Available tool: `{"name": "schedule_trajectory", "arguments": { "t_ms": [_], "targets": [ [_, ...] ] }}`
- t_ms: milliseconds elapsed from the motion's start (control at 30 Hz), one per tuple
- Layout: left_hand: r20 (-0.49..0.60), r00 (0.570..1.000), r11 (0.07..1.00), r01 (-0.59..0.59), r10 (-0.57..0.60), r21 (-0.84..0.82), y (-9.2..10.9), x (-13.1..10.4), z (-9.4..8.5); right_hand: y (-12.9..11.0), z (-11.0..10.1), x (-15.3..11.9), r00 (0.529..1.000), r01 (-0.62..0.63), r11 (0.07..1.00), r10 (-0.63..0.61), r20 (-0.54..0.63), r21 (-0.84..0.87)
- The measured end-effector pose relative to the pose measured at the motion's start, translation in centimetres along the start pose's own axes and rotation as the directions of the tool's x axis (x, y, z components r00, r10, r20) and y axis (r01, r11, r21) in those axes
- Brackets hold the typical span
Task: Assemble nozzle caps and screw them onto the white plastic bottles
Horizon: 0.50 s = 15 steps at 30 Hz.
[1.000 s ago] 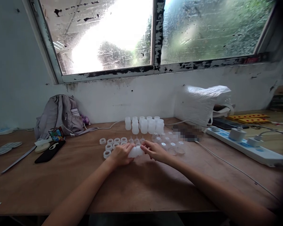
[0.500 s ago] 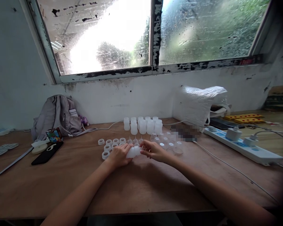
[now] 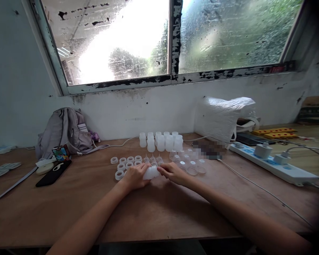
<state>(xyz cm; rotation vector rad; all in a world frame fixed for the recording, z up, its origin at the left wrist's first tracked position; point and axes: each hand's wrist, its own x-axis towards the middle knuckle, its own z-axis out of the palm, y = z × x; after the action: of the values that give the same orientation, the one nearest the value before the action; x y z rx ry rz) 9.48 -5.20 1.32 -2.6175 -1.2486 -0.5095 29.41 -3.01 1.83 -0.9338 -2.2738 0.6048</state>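
Note:
My left hand (image 3: 134, 176) grips a small translucent white bottle (image 3: 150, 173) lying sideways just above the wooden table (image 3: 159, 209). My right hand (image 3: 172, 173) pinches the bottle's right end, fingers closed around its neck. Just beyond my hands lie several white screw rings (image 3: 124, 163), small clear nozzles (image 3: 152, 159) and clear caps (image 3: 191, 163). Further back stands a cluster of upright white bottles (image 3: 162, 141).
A grey backpack (image 3: 65, 131) leans on the wall at the left, with a black phone (image 3: 53, 173) and a small colourful box (image 3: 60, 153) before it. A white plastic bag (image 3: 223, 118) and a power strip (image 3: 275, 163) with chargers lie at the right; a cable (image 3: 266, 193) crosses the table.
My hands have lowered slightly with the bottle, and the right fingers have shifted along its right end. The view has drifted a little.

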Motion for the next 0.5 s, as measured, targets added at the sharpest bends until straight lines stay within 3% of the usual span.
{"name": "schedule_trajectory", "arguments": {
  "t_ms": [233,500],
  "targets": [
    [0.002,1.000,0.996,-0.013,0.013,0.091,0.43,0.06,0.07,0.35,0.37,-0.02,0.971,-0.237,0.903,0.207,0.121,0.358],
    [-0.084,0.996,0.976,-0.024,0.043,0.217,0.73,0.25,-0.08,0.26,0.85,-0.23,0.954,-0.296,0.644,0.236,0.185,0.705]
  ]
}}
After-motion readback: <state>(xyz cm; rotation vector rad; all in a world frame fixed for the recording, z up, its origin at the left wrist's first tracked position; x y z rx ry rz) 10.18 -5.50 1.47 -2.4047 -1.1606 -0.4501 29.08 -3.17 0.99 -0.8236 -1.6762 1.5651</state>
